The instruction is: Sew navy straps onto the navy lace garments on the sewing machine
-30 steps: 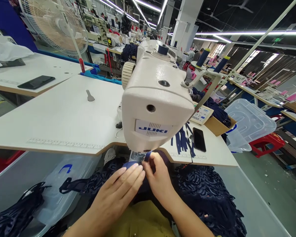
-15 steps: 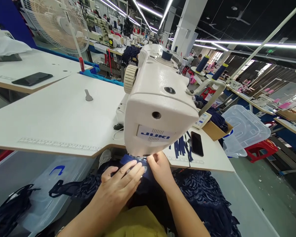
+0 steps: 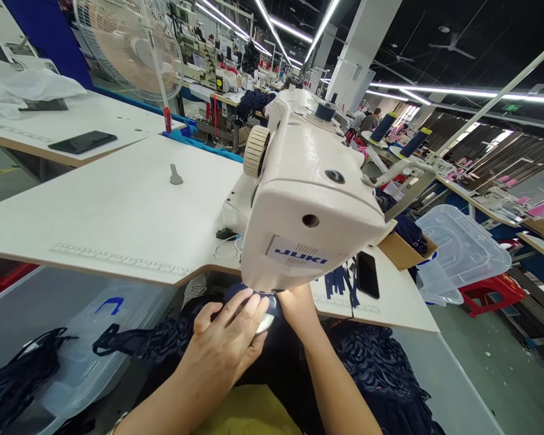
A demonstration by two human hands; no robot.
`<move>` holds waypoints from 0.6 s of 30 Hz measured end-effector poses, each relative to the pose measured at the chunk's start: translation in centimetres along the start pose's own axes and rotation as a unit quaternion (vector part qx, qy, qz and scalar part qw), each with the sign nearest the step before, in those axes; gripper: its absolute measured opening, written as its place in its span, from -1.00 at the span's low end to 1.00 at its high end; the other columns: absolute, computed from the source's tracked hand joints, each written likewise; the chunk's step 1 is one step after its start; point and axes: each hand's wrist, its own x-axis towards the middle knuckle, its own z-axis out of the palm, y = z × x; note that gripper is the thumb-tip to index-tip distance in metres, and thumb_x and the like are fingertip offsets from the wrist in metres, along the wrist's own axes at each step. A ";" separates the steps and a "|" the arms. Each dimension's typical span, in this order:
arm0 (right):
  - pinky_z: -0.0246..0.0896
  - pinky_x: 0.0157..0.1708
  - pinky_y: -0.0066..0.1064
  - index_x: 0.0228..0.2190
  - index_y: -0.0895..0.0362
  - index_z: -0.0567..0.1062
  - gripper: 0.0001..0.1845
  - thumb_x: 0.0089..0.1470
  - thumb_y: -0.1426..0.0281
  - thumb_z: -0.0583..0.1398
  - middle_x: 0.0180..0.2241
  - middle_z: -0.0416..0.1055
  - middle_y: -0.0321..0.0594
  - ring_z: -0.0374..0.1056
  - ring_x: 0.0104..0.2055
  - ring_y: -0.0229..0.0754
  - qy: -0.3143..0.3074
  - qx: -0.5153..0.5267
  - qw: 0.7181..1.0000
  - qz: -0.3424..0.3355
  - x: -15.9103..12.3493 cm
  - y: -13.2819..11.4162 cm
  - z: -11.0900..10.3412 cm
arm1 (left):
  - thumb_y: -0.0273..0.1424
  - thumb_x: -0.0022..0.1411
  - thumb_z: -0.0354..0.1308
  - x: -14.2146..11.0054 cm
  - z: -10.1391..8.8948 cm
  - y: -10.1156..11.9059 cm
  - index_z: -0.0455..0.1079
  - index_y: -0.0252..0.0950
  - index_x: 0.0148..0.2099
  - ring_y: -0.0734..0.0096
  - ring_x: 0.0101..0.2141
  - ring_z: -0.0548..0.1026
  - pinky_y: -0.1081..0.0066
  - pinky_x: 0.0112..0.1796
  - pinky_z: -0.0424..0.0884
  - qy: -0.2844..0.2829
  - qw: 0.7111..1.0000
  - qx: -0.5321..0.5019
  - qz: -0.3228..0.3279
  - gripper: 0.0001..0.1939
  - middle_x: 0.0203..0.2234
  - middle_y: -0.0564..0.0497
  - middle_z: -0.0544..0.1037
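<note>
Both hands are at the front of a white JUKI sewing machine (image 3: pixel 312 199), under its head. My left hand (image 3: pixel 231 332) is bent over navy fabric (image 3: pixel 275 307), its fingers curled onto the cloth and its thumb out to the side. A rounded white piece (image 3: pixel 265 324) shows beside its fingertips; I cannot tell what it is. Close by on the other side, my right hand (image 3: pixel 299 308) has its fingers closed at the fabric's edge, partly hidden by the machine head. The needle and presser foot are hidden. Dark fabric hangs down toward my lap.
Navy ruffled garments (image 3: pixel 376 362) lie at right, and another strappy one (image 3: pixel 22 377) at left over a clear bin (image 3: pixel 104 338). On the white table (image 3: pixel 131 205) are a small grey metal piece (image 3: pixel 176 175), navy strips (image 3: pixel 338 283) and a phone (image 3: pixel 367 275). A fan (image 3: pixel 131 51) stands behind.
The view has shifted, so the machine sits further right. My left fingers have bent a little more, and more of the white rounded piece shows beside them. The right hand stays by the fabric.
</note>
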 end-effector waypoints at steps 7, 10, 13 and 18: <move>0.25 -0.35 -0.36 -0.45 0.12 0.50 -0.85 0.03 0.45 0.11 -0.50 0.43 -0.25 0.32 -0.43 -0.17 -0.001 0.021 1.000 0.015 0.1 0.2 0.0 | -0.39 0.32 -0.01 -0.8 0.9 0.6 0.37 -0.19 0.06 0.26 -0.06 0.47 0.24 -0.09 0.12 -0.001 0.998 -0.028 -0.054 -0.70 -0.07 0.04 0.56; 0.25 -0.36 -0.37 -0.43 0.11 0.50 -0.86 0.03 0.44 0.12 -0.53 0.42 -0.28 0.32 -0.43 -0.16 -0.003 0.019 1.000 0.014 0.1 0.4 0.1 | -0.41 0.32 -0.02 -0.7 1.0 0.7 0.39 -0.18 0.04 0.29 -0.09 0.49 0.26 -0.10 0.12 0.014 0.999 -0.019 -0.039 -0.71 -0.09 0.06 0.57; 0.26 -0.35 -0.36 -0.43 0.11 0.50 -0.86 0.03 0.42 0.13 -0.54 0.42 -0.27 0.32 -0.44 -0.16 -0.004 0.017 1.000 0.016 0.1 0.4 0.1 | -0.41 0.32 -0.02 -0.6 1.0 0.8 0.39 -0.19 0.04 0.29 -0.09 0.49 0.25 -0.10 0.12 0.018 0.999 -0.013 -0.039 -0.71 -0.10 0.05 0.58; 0.26 -0.32 -0.37 -0.41 0.13 0.49 -0.88 0.03 0.41 0.14 -0.48 0.44 -0.25 0.33 -0.40 -0.17 0.001 0.040 0.999 0.030 -0.2 0.7 0.1 | -0.42 0.32 -0.01 -0.4 0.8 0.8 0.40 -0.17 0.03 0.30 -0.10 0.50 0.26 -0.11 0.13 0.010 0.999 -0.008 -0.037 -0.72 -0.10 0.07 0.58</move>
